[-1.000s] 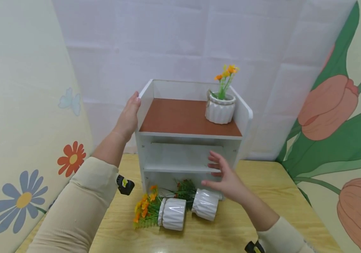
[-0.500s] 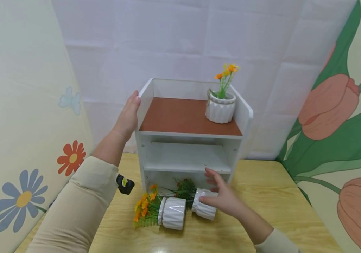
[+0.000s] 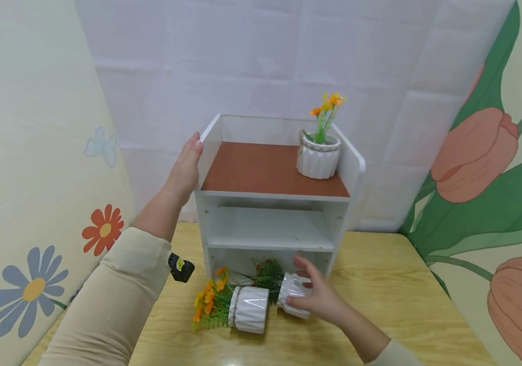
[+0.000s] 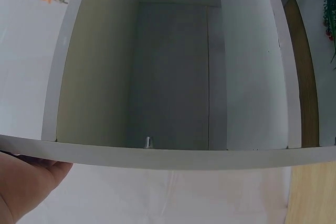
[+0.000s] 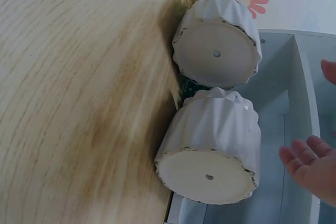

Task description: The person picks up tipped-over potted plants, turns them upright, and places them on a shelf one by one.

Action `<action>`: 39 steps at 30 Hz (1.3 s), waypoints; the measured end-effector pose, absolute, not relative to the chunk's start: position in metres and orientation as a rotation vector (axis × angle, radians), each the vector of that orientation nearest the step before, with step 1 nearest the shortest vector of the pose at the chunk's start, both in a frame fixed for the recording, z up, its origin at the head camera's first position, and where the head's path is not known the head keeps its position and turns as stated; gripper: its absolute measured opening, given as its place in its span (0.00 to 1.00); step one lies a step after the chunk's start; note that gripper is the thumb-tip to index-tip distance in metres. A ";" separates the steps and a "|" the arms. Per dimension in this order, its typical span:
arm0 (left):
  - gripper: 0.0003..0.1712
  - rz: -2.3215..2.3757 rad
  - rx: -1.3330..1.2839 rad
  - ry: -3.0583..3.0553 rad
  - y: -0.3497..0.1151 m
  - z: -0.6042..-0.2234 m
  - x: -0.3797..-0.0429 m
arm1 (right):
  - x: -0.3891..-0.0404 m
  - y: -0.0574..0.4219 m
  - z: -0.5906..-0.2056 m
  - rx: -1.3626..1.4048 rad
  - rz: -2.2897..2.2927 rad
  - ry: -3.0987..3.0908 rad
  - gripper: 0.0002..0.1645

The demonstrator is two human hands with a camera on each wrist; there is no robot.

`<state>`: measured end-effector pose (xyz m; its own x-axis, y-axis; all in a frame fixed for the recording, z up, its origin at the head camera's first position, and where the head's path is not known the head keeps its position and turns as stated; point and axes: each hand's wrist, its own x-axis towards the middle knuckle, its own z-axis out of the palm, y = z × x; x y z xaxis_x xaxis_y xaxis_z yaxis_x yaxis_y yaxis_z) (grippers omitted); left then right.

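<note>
My left hand (image 3: 185, 170) rests against the outer left side of a small white shelf (image 3: 270, 245), its fingers extended up near the panel's top edge. In the left wrist view, part of that hand (image 4: 29, 184) touches the panel's outside. My right hand (image 3: 320, 297) hovers with parted fingers over a white fluted flowerpot (image 3: 294, 290) lying on its side. The right wrist view shows a gap between the hand (image 5: 315, 169) and the pot (image 5: 215, 135). Beside it lies another white pot (image 3: 249, 310) with orange flowers (image 3: 208, 300). Dark green foliage (image 3: 267, 274) spills from the right pot.
An upright white pot (image 3: 318, 160) with orange flowers stands at the right of the shelf's reddish-brown top (image 3: 252, 170). The shelf stands on a wood-grain table (image 3: 380, 284). A white cloth (image 3: 261, 61) hangs behind, with flower-printed panels (image 3: 494, 152) at both sides.
My right hand has moved down and slightly left, from in front of the middle shelf to the right lying pot. The left hand and the pots have not moved.
</note>
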<state>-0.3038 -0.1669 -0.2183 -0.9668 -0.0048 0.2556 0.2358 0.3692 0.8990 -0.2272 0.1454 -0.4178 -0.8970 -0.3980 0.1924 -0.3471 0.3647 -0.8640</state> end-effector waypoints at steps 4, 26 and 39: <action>0.35 -1.636 -0.202 -2.415 -0.167 -0.219 -0.304 | -0.227 0.145 -0.423 -0.688 -1.546 2.604 0.55; 0.35 -1.634 -0.206 -2.398 -0.167 -0.220 -0.305 | -0.233 0.139 -0.454 -0.688 -1.090 3.026 0.56; 0.35 -1.646 -0.207 -2.393 -0.167 -0.220 -0.306 | -0.238 0.137 -0.467 -0.778 -0.942 3.127 0.54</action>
<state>-0.3058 -0.1670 -0.2199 -0.9637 -0.0133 0.2668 0.2443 0.3595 0.9006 -0.2382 0.1367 -0.4672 -0.8705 -0.3668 0.3280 -0.4870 0.7383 -0.4667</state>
